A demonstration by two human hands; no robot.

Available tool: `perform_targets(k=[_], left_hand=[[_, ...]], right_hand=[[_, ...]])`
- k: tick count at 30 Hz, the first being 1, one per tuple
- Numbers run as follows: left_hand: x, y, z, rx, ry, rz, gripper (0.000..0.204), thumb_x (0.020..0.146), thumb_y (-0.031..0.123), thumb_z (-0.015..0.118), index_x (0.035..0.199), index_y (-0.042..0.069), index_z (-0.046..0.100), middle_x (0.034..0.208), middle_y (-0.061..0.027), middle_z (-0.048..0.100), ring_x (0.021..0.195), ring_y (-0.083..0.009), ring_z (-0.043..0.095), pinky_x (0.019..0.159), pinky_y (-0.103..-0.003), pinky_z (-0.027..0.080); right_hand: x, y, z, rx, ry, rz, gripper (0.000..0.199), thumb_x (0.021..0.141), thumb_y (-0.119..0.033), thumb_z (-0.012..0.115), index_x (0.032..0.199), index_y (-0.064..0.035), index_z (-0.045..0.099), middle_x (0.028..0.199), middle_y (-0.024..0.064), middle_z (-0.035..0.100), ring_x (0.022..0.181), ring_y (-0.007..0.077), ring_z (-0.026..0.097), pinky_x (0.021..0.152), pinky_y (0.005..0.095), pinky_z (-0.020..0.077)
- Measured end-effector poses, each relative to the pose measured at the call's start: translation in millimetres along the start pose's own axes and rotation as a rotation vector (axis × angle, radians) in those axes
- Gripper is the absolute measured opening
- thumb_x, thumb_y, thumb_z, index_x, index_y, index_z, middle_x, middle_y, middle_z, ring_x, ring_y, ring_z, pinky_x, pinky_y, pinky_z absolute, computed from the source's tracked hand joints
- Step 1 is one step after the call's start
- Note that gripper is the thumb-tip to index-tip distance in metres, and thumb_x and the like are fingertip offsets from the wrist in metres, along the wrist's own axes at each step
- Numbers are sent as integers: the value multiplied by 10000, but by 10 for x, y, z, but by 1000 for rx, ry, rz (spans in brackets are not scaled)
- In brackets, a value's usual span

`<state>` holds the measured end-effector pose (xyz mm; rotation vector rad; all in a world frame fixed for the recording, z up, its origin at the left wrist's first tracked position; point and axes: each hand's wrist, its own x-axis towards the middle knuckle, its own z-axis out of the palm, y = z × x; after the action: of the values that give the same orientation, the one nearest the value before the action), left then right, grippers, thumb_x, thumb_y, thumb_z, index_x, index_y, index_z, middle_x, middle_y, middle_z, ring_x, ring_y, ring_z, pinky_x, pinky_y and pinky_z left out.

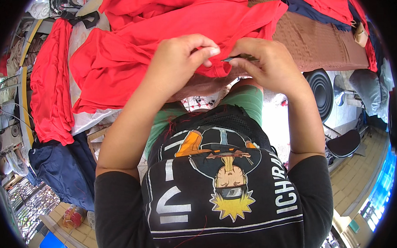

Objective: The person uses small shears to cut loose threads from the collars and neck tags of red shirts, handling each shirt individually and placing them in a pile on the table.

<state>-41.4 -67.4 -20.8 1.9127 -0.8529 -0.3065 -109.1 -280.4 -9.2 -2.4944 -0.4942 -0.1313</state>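
Observation:
A red cloth garment [178, 33] lies in folds across the work surface before me, its near edge hanging toward my lap. Just above that edge my left hand [187, 54] is closed in a pinch, thumb against fingertips. Whatever it pinches, perhaps a thread, is too small to make out. My right hand [262, 58] is closed round small thread snips [227, 60], mostly hidden by the fingers. Their pointed metal tip shows beyond the thumb, aimed left at the garment's edge, close to the left fingertips.
A brown textured cover [322, 41] drapes the table at right. More red garments [52, 81] hang at left, above dark blue cloth [64, 168]. Beyond my right arm stand a round black ribbed object [321, 95] and a dark stool seat [343, 144].

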Motion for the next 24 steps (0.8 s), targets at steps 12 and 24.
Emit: perform_targets(k=[12, 24], left_hand=[[-333, 166, -153, 361, -57, 87, 228, 804, 137, 716, 983, 10, 655, 1004, -113, 663, 865, -233, 638, 808, -333, 498], [-153, -106, 285, 247, -8, 53, 400, 788, 143, 735, 1164, 67, 620, 1113, -88, 630, 890, -205, 634, 811, -311, 506]], right_hand=[[-219, 128, 407, 571, -37, 441, 345, 770, -254, 793, 968, 9, 691, 824, 51, 692, 753, 90, 625, 689, 253, 498], [-139, 181, 613, 957, 129, 689, 206, 852, -234, 727, 839, -30, 699, 645, -45, 576, 566, 30, 456, 525, 212, 367]])
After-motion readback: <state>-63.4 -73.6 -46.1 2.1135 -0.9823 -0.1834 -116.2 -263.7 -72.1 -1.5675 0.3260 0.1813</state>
